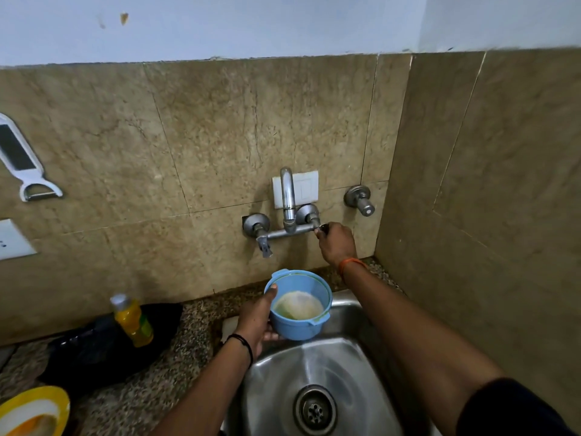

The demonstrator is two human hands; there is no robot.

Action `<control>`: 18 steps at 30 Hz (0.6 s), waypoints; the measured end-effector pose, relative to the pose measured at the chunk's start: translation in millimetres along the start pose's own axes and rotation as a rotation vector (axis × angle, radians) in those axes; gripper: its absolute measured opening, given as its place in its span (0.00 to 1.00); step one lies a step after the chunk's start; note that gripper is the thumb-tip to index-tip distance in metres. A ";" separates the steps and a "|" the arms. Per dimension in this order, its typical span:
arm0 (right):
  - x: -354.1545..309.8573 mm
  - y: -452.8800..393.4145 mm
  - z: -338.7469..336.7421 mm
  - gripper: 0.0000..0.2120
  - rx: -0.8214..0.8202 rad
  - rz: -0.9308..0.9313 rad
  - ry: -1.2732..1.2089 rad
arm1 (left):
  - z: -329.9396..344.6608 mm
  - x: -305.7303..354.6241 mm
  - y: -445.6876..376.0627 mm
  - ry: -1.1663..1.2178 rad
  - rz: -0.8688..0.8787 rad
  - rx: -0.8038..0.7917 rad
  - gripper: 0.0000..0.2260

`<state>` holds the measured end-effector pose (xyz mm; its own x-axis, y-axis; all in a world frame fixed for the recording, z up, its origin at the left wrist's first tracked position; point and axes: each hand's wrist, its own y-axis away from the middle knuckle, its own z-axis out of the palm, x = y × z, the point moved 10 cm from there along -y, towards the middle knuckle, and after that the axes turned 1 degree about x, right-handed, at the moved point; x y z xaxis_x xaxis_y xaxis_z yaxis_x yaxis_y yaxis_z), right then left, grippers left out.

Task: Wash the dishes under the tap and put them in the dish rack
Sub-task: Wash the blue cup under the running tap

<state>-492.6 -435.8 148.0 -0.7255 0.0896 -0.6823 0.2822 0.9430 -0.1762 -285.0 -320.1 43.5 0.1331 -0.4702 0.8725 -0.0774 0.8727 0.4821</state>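
- left hand (256, 319): fingers curled round one blue cup (298, 305), thumb on rim, held over the sink (352, 350) below the tap (287, 202)
- right hand (336, 242): fingers curled on right tap handle (323, 228)
- tabletop (138, 401): one yellow bottle (133, 320), one yellow plate (34, 410)

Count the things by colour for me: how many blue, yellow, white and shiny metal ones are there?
Blue: 1, the round blue plastic bowl.
Yellow: 2, the yellow liquid bottle and the round yellow plate.
White: 1, the white plastic peeler on the wall.
Shiny metal: 2, the steel wall tap and the steel sink.
Total: 6.
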 end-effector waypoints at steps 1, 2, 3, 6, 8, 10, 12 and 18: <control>1.6 -1.3 1.3 0.16 -0.002 0.003 0.007 | 1.8 0.0 -1.3 0.001 -0.001 -0.004 0.18; 2.9 -2.2 2.2 0.15 0.000 0.005 0.011 | 3.5 0.4 -2.8 0.001 0.001 -0.007 0.18; 3.4 -3.2 3.2 0.15 0.004 0.007 0.005 | 4.8 1.2 -4.5 0.002 0.002 -0.010 0.18; 10.2 -7.5 6.4 0.13 0.010 0.056 -0.125 | 7.3 2.0 -9.7 0.015 0.002 -0.011 0.17; 20.0 -8.9 11.4 0.13 -0.025 0.156 -0.297 | 8.1 2.1 -12.8 0.027 0.002 -0.010 0.16; 25.6 -5.5 13.8 0.13 -0.056 0.223 -0.407 | 8.2 1.7 -16.3 0.032 0.001 -0.011 0.16; 21.4 5.3 10.8 0.15 -0.082 0.196 -0.348 | 7.4 3.3 -19.8 0.030 0.013 -0.009 0.15; -25.3 114.6 26.8 0.26 -0.151 -0.395 0.006 | 0.7 3.4 -31.1 0.037 0.052 0.030 0.15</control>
<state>-425.1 -338.6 126.0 -0.7630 -0.2873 -0.5791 -0.1136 0.9414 -0.3175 -282.8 -349.0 31.5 0.1646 -0.4187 0.8931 -0.1144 0.8912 0.4389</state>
